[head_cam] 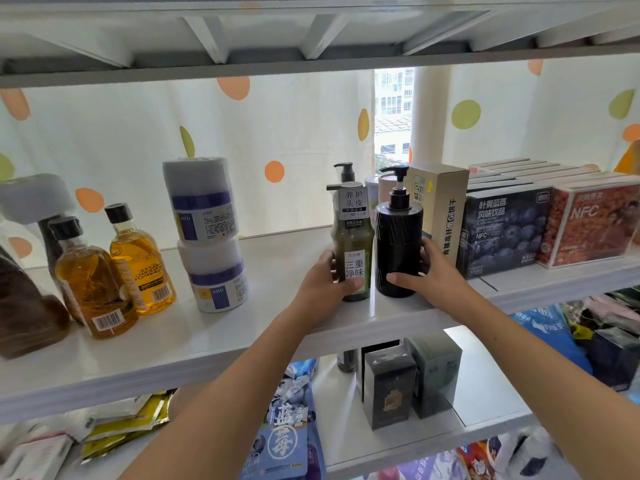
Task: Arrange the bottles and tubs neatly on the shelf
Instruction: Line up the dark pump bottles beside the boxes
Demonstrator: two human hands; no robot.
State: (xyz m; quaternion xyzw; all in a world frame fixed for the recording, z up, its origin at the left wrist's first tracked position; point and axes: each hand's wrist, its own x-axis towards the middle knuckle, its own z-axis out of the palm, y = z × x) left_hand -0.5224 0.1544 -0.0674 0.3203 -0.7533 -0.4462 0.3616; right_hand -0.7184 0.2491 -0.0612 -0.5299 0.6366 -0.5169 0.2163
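On the white shelf (pixel 242 327), my left hand (pixel 325 282) grips the lower part of a green pump bottle (pixel 353 237) with white labels. Right beside it stands a black pump bottle (pixel 398 244), and my right hand (pixel 436 271) wraps around its lower right side. Both bottles stand upright, close together. Two white tubs with blue bands (pixel 207 233) are stacked one on the other to the left. Further left stand two amber bottles with black caps (pixel 114 268). A dark brown bottle (pixel 24 299) sits at the far left edge.
Boxes (pixel 502 230) line the shelf right of the black bottle, the nearest a tall beige one (pixel 440 209). More containers stand behind the pump bottles. A spotted curtain (pixel 277 140) hangs behind. The shelf below holds dark boxes (pixel 388 393) and packets (pixel 287 441).
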